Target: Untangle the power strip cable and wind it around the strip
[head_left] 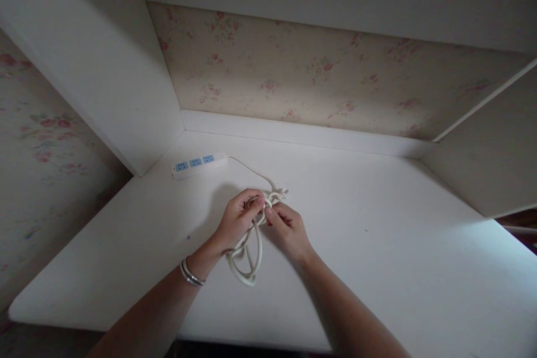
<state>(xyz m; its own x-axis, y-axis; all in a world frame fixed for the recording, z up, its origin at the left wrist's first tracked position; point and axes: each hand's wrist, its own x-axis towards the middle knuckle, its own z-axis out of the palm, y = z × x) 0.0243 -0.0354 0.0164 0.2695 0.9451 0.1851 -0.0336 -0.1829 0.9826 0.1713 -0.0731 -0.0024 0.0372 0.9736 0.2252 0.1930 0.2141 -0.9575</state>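
Note:
A white power cord (258, 246) is bundled in loops between my two hands, above the middle of the desk. My left hand (241, 215) is closed around the bundle, thumb on top. My right hand (289, 229) pinches the cord at the bundle's right side, close to the left fingertips. Loose loops hang below the left hand towards me. The cord's plug (284, 193) sticks out past the fingers at the far end. From there a single stretch of cord runs back left to a white power strip (200, 166) with blue sockets, lying on the desk.
The white desk (377, 268) has a raised back edge (293, 134) against floral wallpaper (268, 78). White side panels stand at the left (100, 67) and right (490, 145). An overhanging shelf or cabinet (335, 0) crosses above.

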